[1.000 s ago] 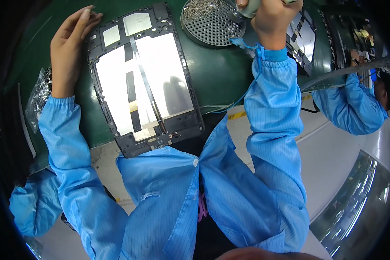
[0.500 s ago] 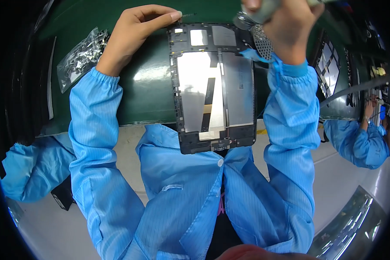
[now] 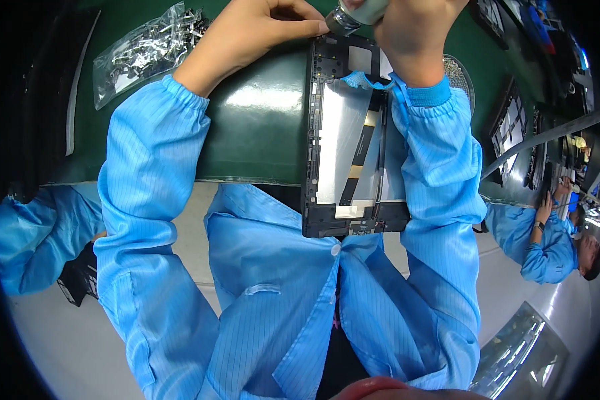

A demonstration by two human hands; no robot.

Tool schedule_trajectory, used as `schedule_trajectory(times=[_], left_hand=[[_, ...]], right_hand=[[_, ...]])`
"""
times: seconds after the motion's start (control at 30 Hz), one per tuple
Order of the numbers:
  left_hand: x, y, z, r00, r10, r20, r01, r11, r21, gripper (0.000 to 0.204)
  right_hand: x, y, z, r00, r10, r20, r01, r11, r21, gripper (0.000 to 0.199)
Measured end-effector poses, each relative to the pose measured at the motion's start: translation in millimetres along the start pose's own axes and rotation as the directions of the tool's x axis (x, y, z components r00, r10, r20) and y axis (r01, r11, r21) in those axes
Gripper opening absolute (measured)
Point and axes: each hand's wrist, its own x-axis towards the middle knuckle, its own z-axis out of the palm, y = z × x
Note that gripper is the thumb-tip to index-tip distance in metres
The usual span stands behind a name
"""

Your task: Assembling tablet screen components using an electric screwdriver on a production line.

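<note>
A black tablet frame with silver panels lies at the table's edge, its near end reaching over my lap. At its far left corner, my left hand has thumb and finger brought together beside the metal nose of the tool; whatever lies between them is too small to make out. My right hand is closed round a pale electric screwdriver, tilted with its nose toward the left fingertips. My right forearm and its blue wrist strap cover part of the frame's right side.
Left on the green table is a clear bag of small metal parts. A round perforated tray sits behind my right wrist. Another tablet frame lies further right. A co-worker in blue sits at the right.
Across the view, the tablet frame now appears further right. My right hand has brought the screwdriver left and down to the far left corner, where its nose meets my left fingertips.
</note>
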Motion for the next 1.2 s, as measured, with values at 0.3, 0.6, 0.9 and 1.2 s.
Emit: schedule_trajectory(times=[0.3,0.6,0.9,1.2], left_hand=[[1.2,25.0,-6.6,0.981,-0.164,0.098,0.183,0.958,-0.223,0.015],[2.1,22.0,-6.5,0.99,-0.118,0.083,0.135,0.961,-0.241,0.013],[0.7,20.1,-7.2,0.993,-0.081,0.083,0.098,0.969,-0.226,0.013],[4.7,23.3,-8.1,0.988,-0.131,0.077,0.14,0.982,-0.126,0.015]], right_hand=[[-2.3,5.3,0.9,1.0,-0.021,0.006,0.021,1.0,-0.013,0.032],[-0.8,11.8,1.5,1.0,-0.013,0.009,0.013,0.999,-0.048,0.034],[-2.3,14.5,3.4,0.999,-0.027,0.031,0.029,0.998,-0.061,0.032],[3.1,16.7,-1.5,0.972,-0.088,0.217,0.137,0.965,-0.222,0.022]])
